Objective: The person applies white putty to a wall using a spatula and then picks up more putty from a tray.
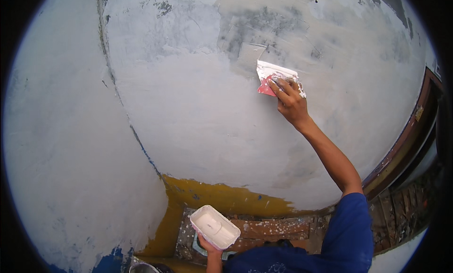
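My right hand (pixel 291 99) is closed round a red scraper (pixel 266 87) at the upper middle of the wall. White putty (pixel 278 69) is heaped along the scraper's upper edge and smeared near my fingers. The blade lies at or very near the wall, beside a freshly spread, damp-looking patch (pixel 250 53). Low down, my left hand (pixel 207 246) grips a white rectangular tub (pixel 214 227) from below and the side. Its open top faces up, and pale putty coats the inside. Most of the left fingers are hidden under the tub.
The plastered wall (pixel 188 103) meets a second wall (pixel 61 131) at a cracked corner on the left. Mustard-yellow paint (pixel 226 197) shows along the bottom. A brown wooden frame (pixel 401 136) stands at right. Paint-spattered boards (pixel 273 228) lie below, and a metal container (pixel 143 268) sits at the lower left.
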The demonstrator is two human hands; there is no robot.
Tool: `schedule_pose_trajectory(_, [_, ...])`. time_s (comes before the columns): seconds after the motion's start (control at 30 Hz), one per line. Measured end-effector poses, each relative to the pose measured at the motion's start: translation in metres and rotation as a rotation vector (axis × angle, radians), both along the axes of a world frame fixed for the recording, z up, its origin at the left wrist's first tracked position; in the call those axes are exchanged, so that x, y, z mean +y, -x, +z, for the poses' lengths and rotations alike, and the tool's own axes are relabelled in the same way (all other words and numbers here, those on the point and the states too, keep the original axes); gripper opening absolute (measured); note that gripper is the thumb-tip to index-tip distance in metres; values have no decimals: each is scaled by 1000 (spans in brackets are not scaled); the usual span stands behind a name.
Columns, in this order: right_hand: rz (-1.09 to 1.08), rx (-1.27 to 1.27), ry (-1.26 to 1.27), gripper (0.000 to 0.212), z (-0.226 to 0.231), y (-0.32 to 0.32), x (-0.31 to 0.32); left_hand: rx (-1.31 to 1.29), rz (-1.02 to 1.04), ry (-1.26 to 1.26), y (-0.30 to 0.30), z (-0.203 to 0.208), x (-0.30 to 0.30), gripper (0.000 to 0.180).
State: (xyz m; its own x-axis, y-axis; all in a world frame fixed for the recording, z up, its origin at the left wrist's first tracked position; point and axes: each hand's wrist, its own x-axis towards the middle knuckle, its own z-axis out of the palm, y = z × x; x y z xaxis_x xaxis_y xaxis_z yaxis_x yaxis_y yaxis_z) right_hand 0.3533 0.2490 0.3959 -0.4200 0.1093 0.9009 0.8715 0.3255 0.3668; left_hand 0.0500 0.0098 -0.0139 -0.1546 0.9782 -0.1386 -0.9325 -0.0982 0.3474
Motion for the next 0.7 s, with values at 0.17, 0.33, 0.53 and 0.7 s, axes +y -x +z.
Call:
schedule_pose_trajectory(0.17, [75, -97, 172, 49, -54, 18, -8, -20, -34, 39, -2, 10, -2, 68])
schedule_pose_trajectory(0.33, [157, 89, -72, 49, 38, 19, -6, 12, 3, -19, 2, 2, -2, 69])
schedule_pose_trajectory(0.53, [46, -11, -7, 48, 11, 44, 18, -7, -22, -15, 0, 8, -4, 69])
schedule_pose_trajectory(0.7, [106, -126, 232, 50, -46, 68, 15, -22, -47, 0, 0, 3, -2, 68])
